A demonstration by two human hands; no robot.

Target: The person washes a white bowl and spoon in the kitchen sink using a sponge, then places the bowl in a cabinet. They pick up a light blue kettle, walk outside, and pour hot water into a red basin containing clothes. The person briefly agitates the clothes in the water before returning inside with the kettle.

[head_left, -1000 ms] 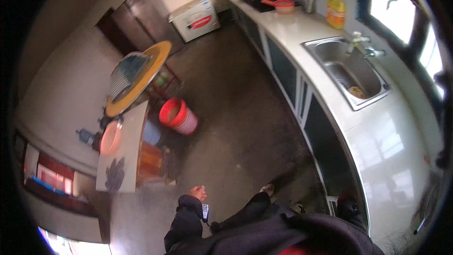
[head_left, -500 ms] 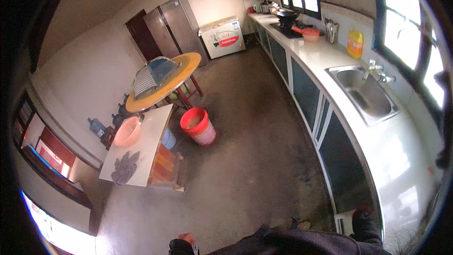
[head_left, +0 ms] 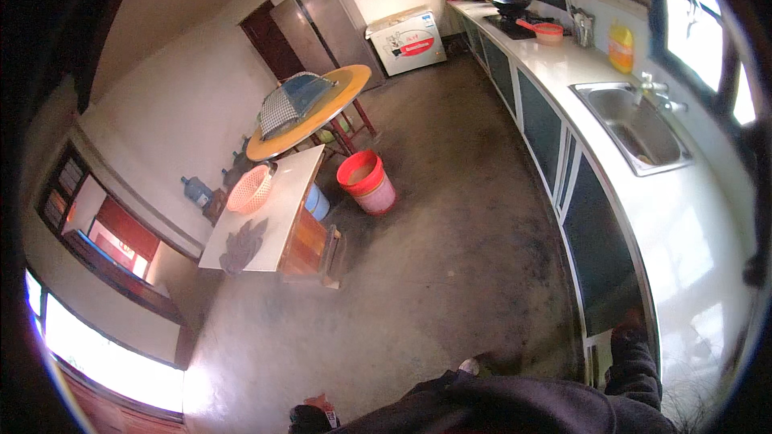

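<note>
At the lower edge, my left hand (head_left: 318, 403) shows as a small blurred patch of skin past a dark sleeve, over the grey floor. Its fingers are too unclear to make out, and nothing can be seen in it. On the right, my right hand (head_left: 631, 323) hangs in shadow close to the dark cabinet door (head_left: 595, 245) below the white counter (head_left: 671, 233). Its fingers are lost against the dark, so whether it touches the door cannot be told. Between the two arms, the tip of a shoe (head_left: 470, 366) shows at my dark clothing.
A steel sink (head_left: 635, 133), yellow jug (head_left: 620, 48), red-handled basin (head_left: 548, 34) and wok (head_left: 511, 5) line the counter. Leftward stand a red bucket (head_left: 367, 182), a low table (head_left: 277, 225) with a pink basket (head_left: 250, 190) and dark cloth (head_left: 243, 247), and a round table (head_left: 354, 80).
My view has turned left and tilted down, so the room sits further right and higher. The shoe tip now shows more plainly. Both arms stay low at my sides.
</note>
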